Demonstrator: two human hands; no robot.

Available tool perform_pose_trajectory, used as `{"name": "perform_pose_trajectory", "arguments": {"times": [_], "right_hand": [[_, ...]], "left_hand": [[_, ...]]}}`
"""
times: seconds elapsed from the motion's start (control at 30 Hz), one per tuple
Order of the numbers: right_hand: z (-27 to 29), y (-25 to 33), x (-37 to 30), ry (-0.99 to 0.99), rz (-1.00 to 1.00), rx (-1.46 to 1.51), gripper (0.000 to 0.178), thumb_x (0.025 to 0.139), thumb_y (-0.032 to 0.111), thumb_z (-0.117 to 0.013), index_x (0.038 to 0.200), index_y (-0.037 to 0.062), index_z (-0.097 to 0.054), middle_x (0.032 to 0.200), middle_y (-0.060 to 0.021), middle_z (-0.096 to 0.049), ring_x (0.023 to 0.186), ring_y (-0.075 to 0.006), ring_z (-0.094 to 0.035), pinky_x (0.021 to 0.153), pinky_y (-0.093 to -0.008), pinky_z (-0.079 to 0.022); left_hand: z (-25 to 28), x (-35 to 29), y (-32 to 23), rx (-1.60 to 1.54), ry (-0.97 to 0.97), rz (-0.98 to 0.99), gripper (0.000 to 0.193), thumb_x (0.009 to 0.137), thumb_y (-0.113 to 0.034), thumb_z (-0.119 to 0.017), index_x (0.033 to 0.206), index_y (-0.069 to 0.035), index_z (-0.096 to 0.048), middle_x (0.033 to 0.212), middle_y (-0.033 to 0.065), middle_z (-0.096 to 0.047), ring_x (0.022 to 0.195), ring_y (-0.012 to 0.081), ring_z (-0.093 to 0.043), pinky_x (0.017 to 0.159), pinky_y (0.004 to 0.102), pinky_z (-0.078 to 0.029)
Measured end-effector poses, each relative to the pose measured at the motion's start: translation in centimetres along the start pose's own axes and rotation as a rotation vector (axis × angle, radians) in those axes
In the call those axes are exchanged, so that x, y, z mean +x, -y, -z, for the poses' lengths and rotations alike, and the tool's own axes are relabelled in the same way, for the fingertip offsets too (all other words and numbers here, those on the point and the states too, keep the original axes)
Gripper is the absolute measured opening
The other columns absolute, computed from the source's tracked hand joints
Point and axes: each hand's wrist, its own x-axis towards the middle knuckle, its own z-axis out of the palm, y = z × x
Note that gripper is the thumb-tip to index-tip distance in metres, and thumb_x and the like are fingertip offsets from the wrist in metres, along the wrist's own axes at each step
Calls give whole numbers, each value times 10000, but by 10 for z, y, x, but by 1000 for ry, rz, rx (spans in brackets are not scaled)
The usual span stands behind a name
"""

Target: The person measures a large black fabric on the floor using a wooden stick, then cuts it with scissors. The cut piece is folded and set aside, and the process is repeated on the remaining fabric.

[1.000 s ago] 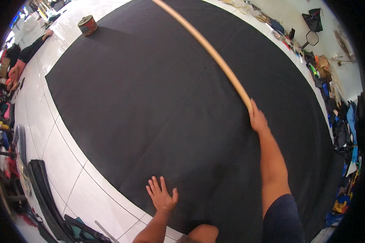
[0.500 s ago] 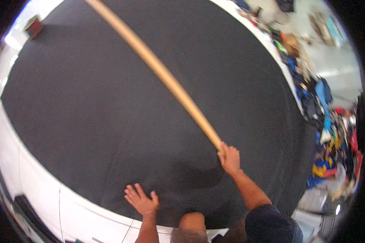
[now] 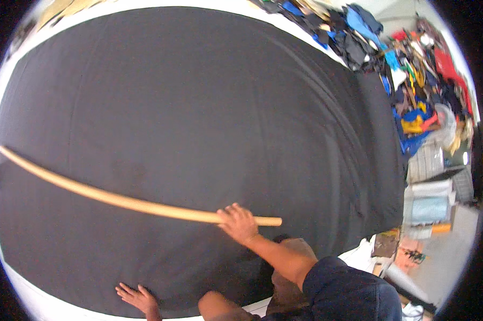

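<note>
A long round tan pole [image 3: 140, 205], bent by the lens, lies across a wide sheet of black fabric [image 3: 188, 112]. It runs from the far left edge to just right of centre. My right hand [image 3: 238, 223] is closed over the pole a short way from its right end, which sticks out past my palm. Lower left, near the fabric's front edge, my left hand [image 3: 138, 299] rests flat on the cloth with fingers spread, holding nothing. Whether the pole is wood or cardboard I cannot tell.
The fabric lies over a white table [image 3: 27, 297]. Soft folds run through its right side. Beyond the right edge is a heap of coloured cloth scraps [image 3: 413, 96], with pale wrapped bundles [image 3: 431, 206] nearer me. My bare knee [image 3: 223, 306] is at the front edge.
My view has turned to the right. The pole has gone from steeply slanted to nearly crosswise, and my right hand now grips it farther in from its end. My left hand stays spread.
</note>
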Motion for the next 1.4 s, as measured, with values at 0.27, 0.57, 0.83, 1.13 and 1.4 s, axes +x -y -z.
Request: {"name": "perform_pose_trajectory", "arguments": {"times": [0.27, 0.57, 0.83, 1.13, 1.4], "right_hand": [[24, -105, 6, -231, -170, 899, 574, 892, 427, -699, 1354, 99, -608, 1277, -172, -656, 1210, -376, -603, 993, -506, -473], [37, -547, 13, -174, -735, 41, 726, 954, 624, -527, 1546, 227, -390, 1598, -204, -323, 1490, -449, -243, 1195, -628, -165], [25, -580, 12, -301, -714, 186, 688, 928, 608, -576, 1472, 193, -507, 1584, -139, -373, 1495, -381, -262, 1208, -593, -157], [44, -576, 20, -249, -728, 210, 707, 842, 543, -721, 1405, 150, -552, 1521, -170, -430, 1443, -408, -330, 1169, -612, -224], [98, -752, 198, -638, -839, 92, 359, 1003, 344, -597, 1196, 47, -654, 1191, -179, -664, 1039, -360, -644, 917, -481, -467]], "left_hand": [[79, 32, -195, -172, -100, -126, 529, 1027, -325, -540, 1469, -41, -470, 1568, 246, -336, 1457, 430, -328, 1170, 522, -323], [52, 75, -647, -123, 85, -749, 713, 1010, -462, -540, 1594, -141, -287, 1665, 231, -128, 1530, 447, -115, 1241, 554, -116], [38, 118, -877, 29, 17, -809, 822, 989, -652, -429, 1626, -188, -198, 1680, 217, -78, 1558, 382, -58, 1247, 558, -44], [40, 160, -982, -25, -115, -622, 782, 976, -653, -434, 1615, -240, -252, 1681, 186, -138, 1557, 364, -109, 1227, 614, -54], [59, 160, -982, -82, -42, -598, 765, 929, -517, -600, 1576, -201, -346, 1662, 224, -178, 1539, 424, -141, 1212, 643, -65]]}}
